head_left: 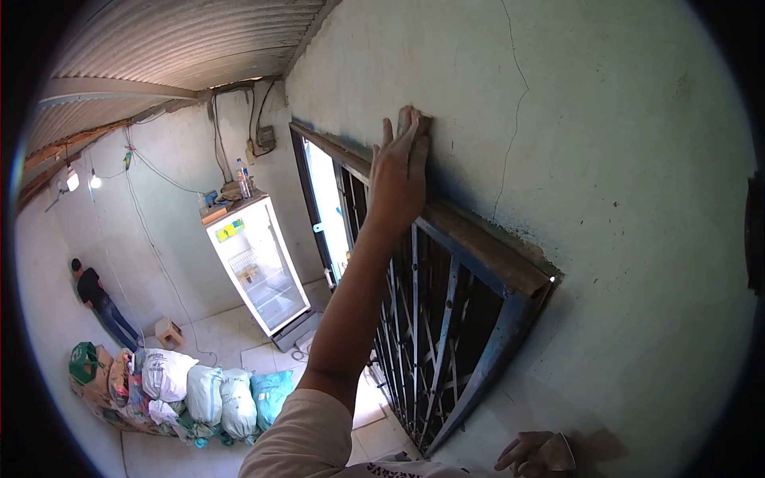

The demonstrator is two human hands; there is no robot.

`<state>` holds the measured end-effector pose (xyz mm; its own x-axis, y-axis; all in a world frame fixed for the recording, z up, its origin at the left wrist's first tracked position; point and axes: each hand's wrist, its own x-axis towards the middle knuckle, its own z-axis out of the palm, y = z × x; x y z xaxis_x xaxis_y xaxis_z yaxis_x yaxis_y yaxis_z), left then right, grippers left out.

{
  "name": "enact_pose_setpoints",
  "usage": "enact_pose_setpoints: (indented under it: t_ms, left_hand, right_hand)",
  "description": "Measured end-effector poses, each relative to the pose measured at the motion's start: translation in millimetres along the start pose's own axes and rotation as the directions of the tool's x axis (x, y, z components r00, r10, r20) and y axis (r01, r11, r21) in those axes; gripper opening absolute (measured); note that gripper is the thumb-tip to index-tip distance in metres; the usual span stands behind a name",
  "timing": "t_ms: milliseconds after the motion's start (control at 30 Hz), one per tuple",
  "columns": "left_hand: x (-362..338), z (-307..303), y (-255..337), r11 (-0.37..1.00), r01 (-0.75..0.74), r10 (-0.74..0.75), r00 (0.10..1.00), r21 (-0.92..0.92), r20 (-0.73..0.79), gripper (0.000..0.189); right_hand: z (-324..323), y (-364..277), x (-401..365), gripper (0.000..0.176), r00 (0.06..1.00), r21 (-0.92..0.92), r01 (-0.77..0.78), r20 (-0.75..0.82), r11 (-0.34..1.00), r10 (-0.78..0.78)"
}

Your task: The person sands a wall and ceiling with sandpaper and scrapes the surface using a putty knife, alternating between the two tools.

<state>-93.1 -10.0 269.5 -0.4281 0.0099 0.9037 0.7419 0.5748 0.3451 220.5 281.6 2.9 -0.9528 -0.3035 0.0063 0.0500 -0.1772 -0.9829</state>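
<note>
My left hand (398, 175) reaches up and presses against the pale wall (606, 143), just above the brown top beam (478, 239) of a metal folding gate (430, 319). Its fingers are over a small brown piece (420, 121) lying flat on the wall; the kind cannot be made out. Low on the right, my right hand (522, 452) is near the wall with bent fingers. A curved tan piece with a pale edge (558, 452) is at this hand, and it looks like a bent sheet.
A glass-door fridge (259, 263) with bottles on top stands across the room. Several stuffed sacks (203, 394) and a green-topped bundle (84, 362) lie on the floor. Another person (100, 299) stands by the far wall near a small wooden box (169, 333). Cables hang along the walls.
</note>
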Motion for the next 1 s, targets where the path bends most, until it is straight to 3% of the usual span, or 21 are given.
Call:
enact_pose_setpoints:
  t_ms: [67, 133, 200, 300, 400, 500, 633, 833, 1000]
  left_hand:
    - [15.7, 0.8, -2.9, 1.000, -0.004, 0.004, 1.000, -0.004, -0.025, 0.048]
    - [32.9, -1.2, -3.7, 1.000, -0.012, 0.011, 0.999, -0.009, -0.045, 0.048]
    - [51.0, -3.2, -1.6, 1.000, 0.023, -0.022, 0.998, 0.002, -0.065, 0.050]
    - [81.1, -9.5, -14.8, 1.000, 0.017, -0.017, 0.999, -0.022, -0.035, 0.051]
    - [77.1, -15.3, -14.2, 0.991, 0.072, -0.072, 0.997, -0.116, 0.005, 0.052]
    - [54.6, -17.8, -18.2, 0.999, 0.011, -0.010, 1.000, -0.045, 0.028, 0.051]
    - [32.2, -16.5, -38.7, 0.992, -0.130, 0.130, 0.986, -0.006, 0.103, 0.050]
    - [38.4, -15.4, -53.6, 0.944, -0.303, 0.298, 0.953, 0.132, 0.062, 0.047]
    - [53.3, -6.1, -54.5, 0.955, -0.292, 0.294, 0.955, 0.057, -0.037, 0.046]
  right_hand:
    - [17.6, -20.7, 8.5, 0.043, 0.974, -0.067, 0.224, 0.043, 0.972, -0.222]
    - [27.4, -29.0, 9.2, 0.046, 0.956, -0.122, 0.295, 0.025, 0.948, -0.294]
    - [30.5, -29.8, 4.9, 0.049, 0.973, -0.171, 0.204, -0.070, 0.964, -0.219]
    - [33.2, -35.8, 16.0, 0.061, 0.919, -0.192, 0.394, 0.049, 0.899, -0.392]
    - [30.2, -32.0, 12.8, 0.063, 0.956, -0.196, 0.292, 0.021, 0.936, -0.293]
    - [30.9, -32.8, 12.2, 0.061, 0.964, -0.187, 0.264, 0.017, 0.946, -0.266]
    - [30.3, -31.0, 14.3, 0.062, 0.965, -0.019, 0.262, 0.028, 0.965, -0.261]
    - [39.6, -45.7, 21.2, 0.064, 0.989, -0.117, 0.140, -0.026, 0.983, -0.144]
    - [47.7, -53.4, 24.9, 0.064, 0.989, -0.091, 0.125, -0.069, 0.988, -0.132]
